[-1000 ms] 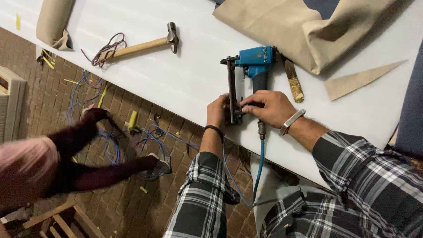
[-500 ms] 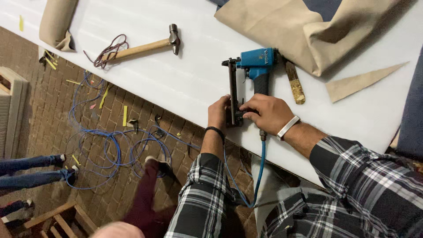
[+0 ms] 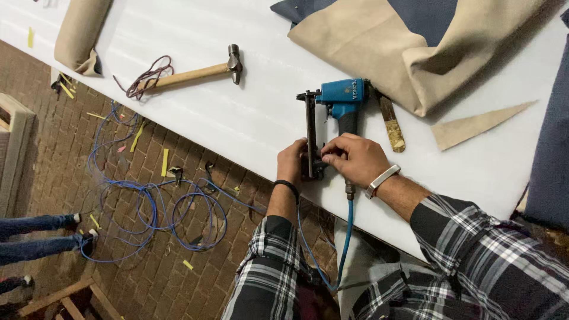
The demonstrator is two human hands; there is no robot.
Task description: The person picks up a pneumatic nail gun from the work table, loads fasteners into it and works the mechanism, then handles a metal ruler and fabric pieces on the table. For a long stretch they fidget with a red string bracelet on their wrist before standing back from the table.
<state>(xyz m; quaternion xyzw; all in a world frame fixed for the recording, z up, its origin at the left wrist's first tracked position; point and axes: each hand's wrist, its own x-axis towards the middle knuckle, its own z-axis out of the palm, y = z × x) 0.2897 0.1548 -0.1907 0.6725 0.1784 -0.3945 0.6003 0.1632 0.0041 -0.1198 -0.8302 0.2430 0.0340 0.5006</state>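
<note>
Upholstery workshop: air stapler (image 3: 341,104), hammer (image 3: 195,72), fabric (image 3: 415,53) on workbench (image 3: 249,118).

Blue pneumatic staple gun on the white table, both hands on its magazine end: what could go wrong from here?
1. The left hand and right hand grip the black magazine of the blue pneumatic staple gun while the blue air hose looks connected; an accidental shot could hurt fingers.
2. The hose coils across the brick floor near another person's feet, a likely trip or snag hazard.
</note>
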